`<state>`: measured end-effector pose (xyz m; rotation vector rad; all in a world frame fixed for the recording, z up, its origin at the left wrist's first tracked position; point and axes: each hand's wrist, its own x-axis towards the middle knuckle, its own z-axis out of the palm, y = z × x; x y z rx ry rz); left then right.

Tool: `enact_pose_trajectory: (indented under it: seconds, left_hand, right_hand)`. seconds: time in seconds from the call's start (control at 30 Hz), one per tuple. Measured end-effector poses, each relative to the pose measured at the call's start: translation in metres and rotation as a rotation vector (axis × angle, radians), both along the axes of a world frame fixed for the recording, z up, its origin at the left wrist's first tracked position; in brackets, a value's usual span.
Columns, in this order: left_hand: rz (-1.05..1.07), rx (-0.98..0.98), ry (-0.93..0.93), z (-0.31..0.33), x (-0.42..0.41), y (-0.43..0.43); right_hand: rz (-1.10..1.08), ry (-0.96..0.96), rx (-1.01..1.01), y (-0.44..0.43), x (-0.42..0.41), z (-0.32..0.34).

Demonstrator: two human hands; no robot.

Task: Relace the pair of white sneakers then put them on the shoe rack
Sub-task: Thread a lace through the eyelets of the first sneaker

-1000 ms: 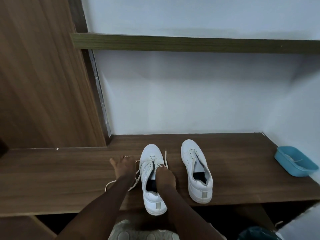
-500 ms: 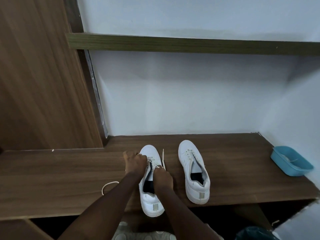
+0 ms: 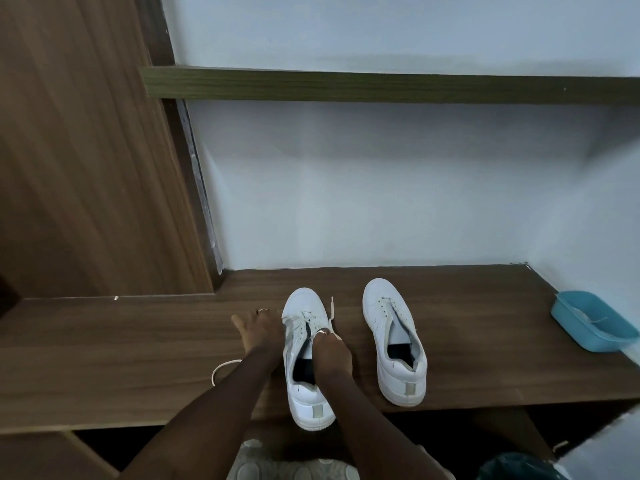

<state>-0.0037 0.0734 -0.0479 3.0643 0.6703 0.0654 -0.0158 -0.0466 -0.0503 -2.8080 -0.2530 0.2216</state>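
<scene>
Two white sneakers stand toes to the wall on a brown wooden bench point(image 3: 138, 341). The left sneaker point(image 3: 310, 405) carries a white lace point(image 3: 331, 308) threaded through its front eyelets. My left hand point(image 3: 259, 329) lies against this shoe's left side, fingers curled at the eyelets, apparently on the lace; a loop of it trails past my forearm. My right hand point(image 3: 330, 353) sits over the shoe's opening and pinches the other lace end, which sticks up toward the wall. The right sneaker point(image 3: 394, 341) stands apart to the right, untouched; I see no lace in it.
A blue plastic tub point(image 3: 588, 323) sits at the bench's right end by the white wall. A narrow wooden shelf point(image 3: 381, 86) runs across the wall above. A tall wooden panel point(image 3: 86, 150) closes the left side. Below the bench, a patterned item point(image 3: 287, 469) and a dark bag point(image 3: 512, 465) show.
My left hand went onto the sneaker's eyelets half a second ago and has now moved back left beside the shoe. My right hand stayed on the lace end.
</scene>
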Motion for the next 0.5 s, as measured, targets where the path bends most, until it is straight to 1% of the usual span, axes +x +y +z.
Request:
enact_pose_trajectory:
  seconds: [0.1,0.17,0.2,0.37,0.5]
  left_hand:
    - [-0.199,-0.054,-0.033,0.001,0.009,-0.011]
    - [-0.319,-0.004,-0.028,0.004,0.01,-0.019]
    - [-0.336,0.03,-0.029,0.004,0.01,-0.021]
    - [-0.198,0.054,-0.004,0.0,0.005,-0.014]
    - [-0.184,-0.045,-0.044,-0.008,0.003,0.0]
  right_hand:
    - [-0.002,0.007,0.009,0.0,-0.001,0.0]
    - [-0.001,0.004,0.018,-0.001,0.0,0.0]
    - [0.003,0.004,0.019,-0.001,0.0,0.0]
    - [-0.012,0.003,0.019,0.0,0.001,-0.001]
    - [-0.022,0.002,0.017,0.0,0.001,-0.001]
